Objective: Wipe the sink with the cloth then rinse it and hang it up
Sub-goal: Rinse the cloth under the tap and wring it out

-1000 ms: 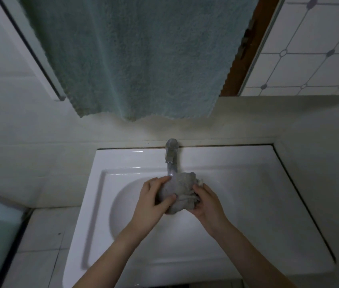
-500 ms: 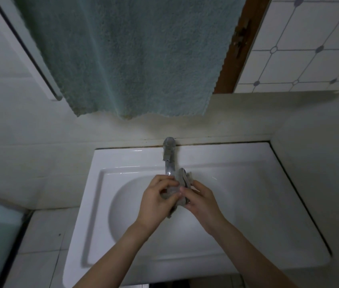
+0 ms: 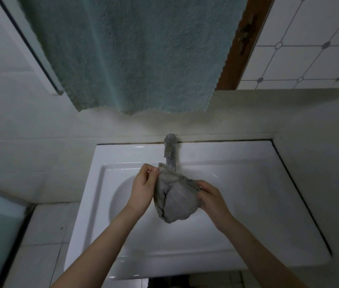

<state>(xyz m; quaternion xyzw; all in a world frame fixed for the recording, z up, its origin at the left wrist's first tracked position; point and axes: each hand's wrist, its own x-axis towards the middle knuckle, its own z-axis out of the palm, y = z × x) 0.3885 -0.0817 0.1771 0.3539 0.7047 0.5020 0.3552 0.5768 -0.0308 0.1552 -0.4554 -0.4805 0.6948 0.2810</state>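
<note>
A grey wet cloth (image 3: 176, 201) hangs over the bowl of the white sink (image 3: 247, 204), just below the metal tap (image 3: 170, 149). My left hand (image 3: 143, 189) pinches its upper left edge near the tap's spout. My right hand (image 3: 211, 197) grips its right edge. The cloth sags between the two hands in a baggy pouch. I cannot tell whether water is running from the tap.
A large pale green towel (image 3: 135, 53) hangs on the wall above the sink. A brown wooden frame (image 3: 241, 44) and patterned tiles (image 3: 310, 42) are at the upper right. White floor tiles (image 3: 44, 235) lie left of the sink.
The cloth was bunched tightly between both hands under the tap. Now my hands have moved apart and the cloth has opened out, hanging lower between them.
</note>
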